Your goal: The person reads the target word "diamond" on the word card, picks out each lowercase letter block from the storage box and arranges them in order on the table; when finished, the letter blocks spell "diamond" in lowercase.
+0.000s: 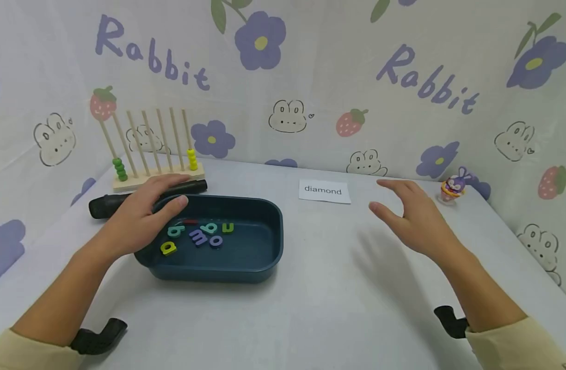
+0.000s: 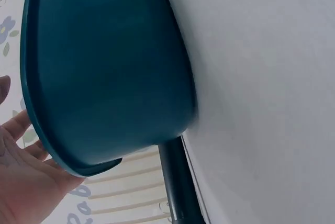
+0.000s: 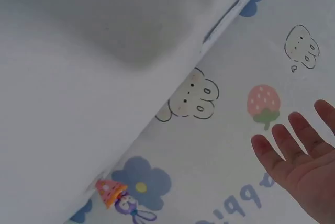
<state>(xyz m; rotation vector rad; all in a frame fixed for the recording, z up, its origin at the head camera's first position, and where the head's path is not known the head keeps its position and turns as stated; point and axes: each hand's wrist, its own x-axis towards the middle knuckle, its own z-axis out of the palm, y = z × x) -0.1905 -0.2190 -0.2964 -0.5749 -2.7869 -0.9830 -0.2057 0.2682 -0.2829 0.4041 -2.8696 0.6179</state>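
My left hand (image 1: 142,218) is at the left end of a dark teal basin (image 1: 255,246), thumb over the rim. In the left wrist view its fingers are spread beside the basin's rim (image 2: 34,93); whether they touch it I cannot tell. Inside the basin lie several small coloured letters, among them a purple m (image 1: 198,237), a purple o (image 1: 215,241), a green n-shaped one (image 1: 228,228) and a yellow one (image 1: 168,248). My right hand (image 1: 417,218) hovers above the table at the right, fingers extended, holding nothing. A white card (image 1: 324,191) reading "diamond" lies between the hands, further back.
A wooden bead rack (image 1: 158,177) with green and yellow beads stands at the back left. In front of it lies a black cylindrical object (image 1: 105,205), partly behind my left hand. A small purple rabbit figure (image 1: 453,186) stands at the back right, near the printed cloth backdrop.
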